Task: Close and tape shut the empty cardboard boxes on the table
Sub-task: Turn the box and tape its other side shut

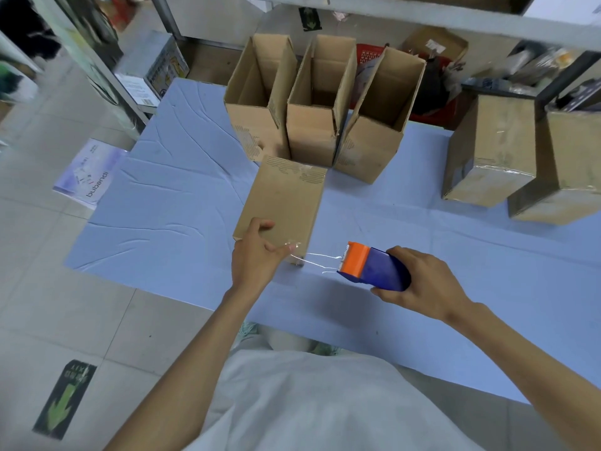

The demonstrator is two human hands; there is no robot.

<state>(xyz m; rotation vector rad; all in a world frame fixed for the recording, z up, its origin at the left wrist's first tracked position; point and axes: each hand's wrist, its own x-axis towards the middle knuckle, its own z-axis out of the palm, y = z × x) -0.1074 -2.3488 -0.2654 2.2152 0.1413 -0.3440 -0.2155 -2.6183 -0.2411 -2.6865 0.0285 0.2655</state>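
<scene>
Under left fingers [283,248]: box [286,196], gripped | right hand [419,281]: dispenser [374,266] (tape [320,260] taut)

**Taping a box, tape stretched out**

Left hand [257,252] grips the near end of the closed box [283,203] lying flat on the blue table [169,206], thumb down on the clear tape [320,260]. The tape runs off the box corner to the orange-and-blue tape dispenser [374,266], gripped by the right hand [419,281] just beside the box. Behind it, three open boxes [320,102] stand in a row, touching. Two taped boxes [491,151] sit well apart at far right.
</scene>
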